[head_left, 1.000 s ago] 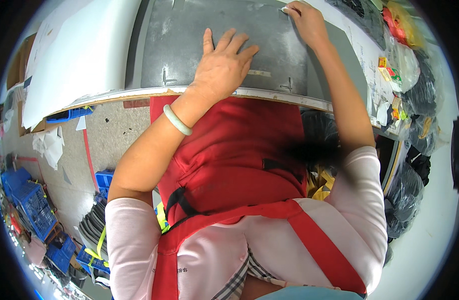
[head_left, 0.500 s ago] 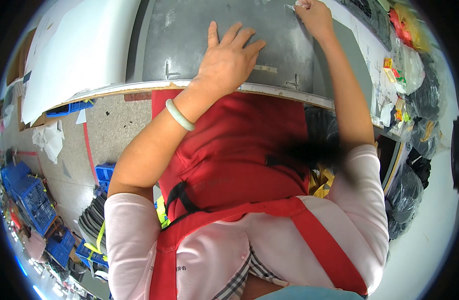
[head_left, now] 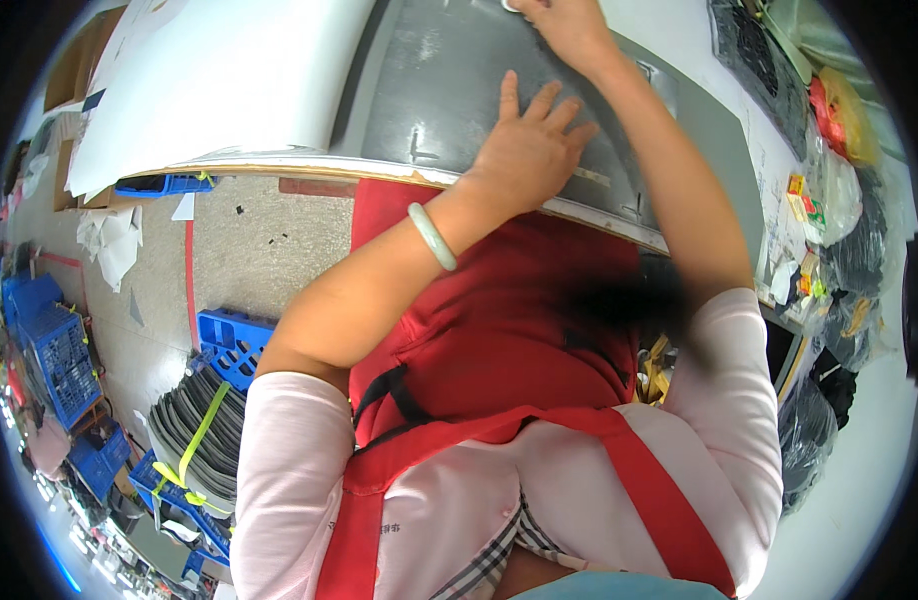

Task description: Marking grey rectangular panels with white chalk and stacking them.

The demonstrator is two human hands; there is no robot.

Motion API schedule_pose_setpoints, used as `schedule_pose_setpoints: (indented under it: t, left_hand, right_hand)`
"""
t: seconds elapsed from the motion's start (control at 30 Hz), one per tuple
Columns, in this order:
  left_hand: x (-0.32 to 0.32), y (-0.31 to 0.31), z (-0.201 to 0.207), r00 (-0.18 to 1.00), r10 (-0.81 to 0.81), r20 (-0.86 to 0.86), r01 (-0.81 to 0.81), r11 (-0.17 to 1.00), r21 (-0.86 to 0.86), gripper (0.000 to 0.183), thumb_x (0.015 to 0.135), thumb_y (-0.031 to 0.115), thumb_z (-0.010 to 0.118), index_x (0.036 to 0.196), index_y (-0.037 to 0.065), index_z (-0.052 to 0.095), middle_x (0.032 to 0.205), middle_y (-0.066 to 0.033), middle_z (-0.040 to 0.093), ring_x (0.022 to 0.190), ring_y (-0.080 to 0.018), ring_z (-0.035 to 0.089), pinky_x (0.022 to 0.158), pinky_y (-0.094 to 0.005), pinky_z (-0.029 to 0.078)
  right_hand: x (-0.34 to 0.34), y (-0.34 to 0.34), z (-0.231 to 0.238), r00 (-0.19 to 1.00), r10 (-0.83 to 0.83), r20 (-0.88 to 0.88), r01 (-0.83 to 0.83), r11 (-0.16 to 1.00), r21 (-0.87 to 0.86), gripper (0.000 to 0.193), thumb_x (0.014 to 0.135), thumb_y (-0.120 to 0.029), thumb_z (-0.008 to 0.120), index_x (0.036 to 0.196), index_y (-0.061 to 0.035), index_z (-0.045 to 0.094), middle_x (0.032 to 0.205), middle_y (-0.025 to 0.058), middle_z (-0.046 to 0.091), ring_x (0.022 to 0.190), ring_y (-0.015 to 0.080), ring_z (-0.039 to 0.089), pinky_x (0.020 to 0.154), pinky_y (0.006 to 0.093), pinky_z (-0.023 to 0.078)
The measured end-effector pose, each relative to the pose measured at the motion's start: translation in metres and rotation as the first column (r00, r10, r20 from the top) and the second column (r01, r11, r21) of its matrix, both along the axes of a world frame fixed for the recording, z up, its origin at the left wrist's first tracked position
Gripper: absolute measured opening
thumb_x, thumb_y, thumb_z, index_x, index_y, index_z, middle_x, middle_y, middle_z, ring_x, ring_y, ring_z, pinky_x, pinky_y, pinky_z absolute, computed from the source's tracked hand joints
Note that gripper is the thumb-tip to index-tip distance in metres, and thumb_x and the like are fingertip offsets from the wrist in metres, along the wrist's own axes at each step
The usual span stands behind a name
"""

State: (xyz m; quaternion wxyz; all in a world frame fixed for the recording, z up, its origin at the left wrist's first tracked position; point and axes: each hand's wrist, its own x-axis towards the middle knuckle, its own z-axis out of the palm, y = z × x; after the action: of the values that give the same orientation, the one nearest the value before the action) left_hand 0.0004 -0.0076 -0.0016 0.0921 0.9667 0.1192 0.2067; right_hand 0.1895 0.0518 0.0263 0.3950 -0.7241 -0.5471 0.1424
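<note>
My left hand (head_left: pixel 530 150) lies with its fingers spread on a dark grey panel (head_left: pixel 429 80), close to the near edge of the table. A pale bangle (head_left: pixel 432 236) circles that wrist. Farther off, at the top rim of the view, my right hand (head_left: pixel 569 32) is closed on a small white wad (head_left: pixel 512 5), pressed to the panel. The wad is partly cut off, so I cannot tell whether it is cloth or paper. L-shaped marks and a strip of tape (head_left: pixel 591 177) show on the panel.
A large curled white sheet (head_left: pixel 229 80) covers the table's left part. Plastic bags (head_left: pixel 836 205) and small boxes lie along the right side. Blue crates (head_left: pixel 234 340) and a strapped stack of dark sheets (head_left: pixel 191 425) stand on the floor at left.
The view has shifted, so the table and floor sit differently in it. My right hand has moved left and farther away with the white wad; my left hand stays flat on the panel.
</note>
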Motion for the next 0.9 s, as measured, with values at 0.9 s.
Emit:
schedule_pose_setpoints:
  t: [0.9]
  left_hand:
    - [-0.006, 0.003, 0.007, 1.000, -0.026, -0.014, 0.026, 1.000, 0.017, 0.034, 0.095, 0.028, 0.059, 0.124, 0.014, 0.068, 0.134, -0.0090, 0.056, 0.137, -0.0307, 0.043, 0.110, -0.0714, 0.026]
  right_hand:
    - [-0.051, 0.064, 0.012, 0.994, -0.107, -0.027, 0.101, 0.981, -0.166, 0.009, 0.084, -0.005, 0.061, 0.078, 0.0004, 0.064, 0.065, 0.0107, 0.065, 0.056, 0.0184, 0.063, 0.052, 0.0337, 0.053]
